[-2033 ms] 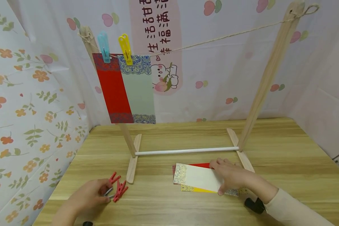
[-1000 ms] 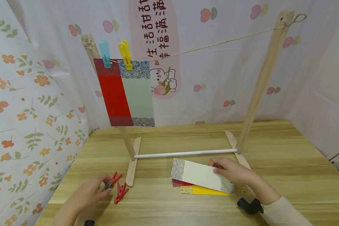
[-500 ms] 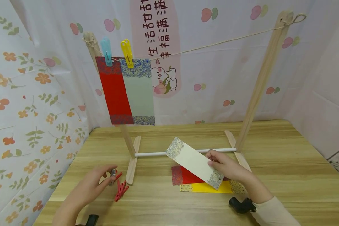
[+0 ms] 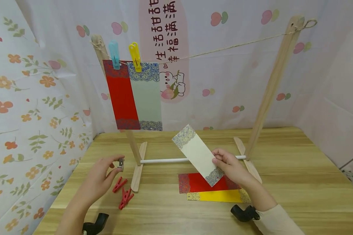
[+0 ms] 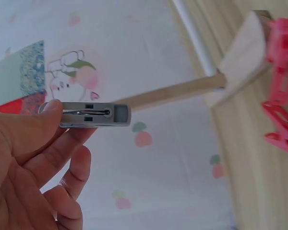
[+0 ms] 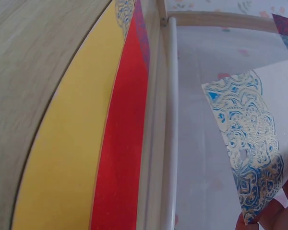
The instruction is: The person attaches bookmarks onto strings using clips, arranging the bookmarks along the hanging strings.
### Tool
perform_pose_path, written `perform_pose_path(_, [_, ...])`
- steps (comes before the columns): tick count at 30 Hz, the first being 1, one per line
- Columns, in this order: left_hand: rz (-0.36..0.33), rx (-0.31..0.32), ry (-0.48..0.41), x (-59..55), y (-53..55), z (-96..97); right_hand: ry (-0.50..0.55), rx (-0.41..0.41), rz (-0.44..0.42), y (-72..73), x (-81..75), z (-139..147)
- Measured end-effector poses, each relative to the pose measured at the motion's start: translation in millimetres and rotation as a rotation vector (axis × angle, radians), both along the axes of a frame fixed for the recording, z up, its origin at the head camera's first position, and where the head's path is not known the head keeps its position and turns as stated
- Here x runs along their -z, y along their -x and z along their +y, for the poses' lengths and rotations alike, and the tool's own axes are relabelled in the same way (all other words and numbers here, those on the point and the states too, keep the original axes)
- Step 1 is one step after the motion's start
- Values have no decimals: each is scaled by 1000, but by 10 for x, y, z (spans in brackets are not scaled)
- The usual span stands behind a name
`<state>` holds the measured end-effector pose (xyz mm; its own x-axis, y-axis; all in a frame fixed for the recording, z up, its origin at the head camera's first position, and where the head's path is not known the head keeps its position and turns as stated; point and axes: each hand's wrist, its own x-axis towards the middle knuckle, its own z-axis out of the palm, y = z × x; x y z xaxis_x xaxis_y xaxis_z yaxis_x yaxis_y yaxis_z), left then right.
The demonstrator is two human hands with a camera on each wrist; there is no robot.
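My left hand (image 4: 98, 176) pinches a grey clothespin (image 5: 96, 115) between thumb and fingers, raised above the table at the left. Below it lie two red clothespins (image 4: 125, 198). My right hand (image 4: 230, 166) grips a cream paper card (image 4: 196, 153) with patterned lace-like ends by its right edge, tilted and lifted. Under the card, a red card (image 4: 200, 182) and a yellow card (image 4: 214, 196) lie overlapping on the table. From the twine (image 4: 220, 50) hang a red card (image 4: 122, 98) under a light blue clothespin (image 4: 114, 55) and a pale green card (image 4: 146, 99) under a yellow clothespin (image 4: 135, 57).
Two wooden posts (image 4: 275, 81) hold up the twine, joined low down by a white rod (image 4: 164, 161). Their wooden feet (image 4: 139, 178) stand on the wood-grain table (image 4: 164, 218). Behind hangs a printed cloth (image 4: 217, 114). Black wrist mounts (image 4: 243, 213) sit at both forearms.
My right hand has lifted the cream card off the pile and turned it steeper. My left hand has raised the grey clothespin from beside the red clothespins.
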<state>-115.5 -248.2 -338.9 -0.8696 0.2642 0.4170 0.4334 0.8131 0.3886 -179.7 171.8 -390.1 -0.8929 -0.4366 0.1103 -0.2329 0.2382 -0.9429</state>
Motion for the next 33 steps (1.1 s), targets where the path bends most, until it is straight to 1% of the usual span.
perform_pose_path(3, [65,32,-20,-75,47,56,27,38,9,12,-37,-48])
perform_pose_path(6, [99,53,-48,-163,87,119,43,63,17,25,-76,-92])
perform_pose_path(9, [121,48,-66,-256,118,183,71,76,36,39,-104,-134])
perform_pose_path(12, [142,26,-95,-346,131,227,103,89,58,46,-127,-180])
perform_pose_path(16, [213,5,-153,-466,145,246,131,107,70,47,-164,-246])
perform_pose_path(20, [291,6,-194,-579,164,268,155,136,52,32,-205,-306])
perform_pose_path(23, [306,15,-211,-641,179,309,187,145,48,15,-230,-335])
perform_pose_path(28, [325,47,-232,-742,211,398,217,153,84,18,-276,-384])
perform_pose_path(33, [352,43,-270,-867,242,449,237,149,113,51,-358,-466])
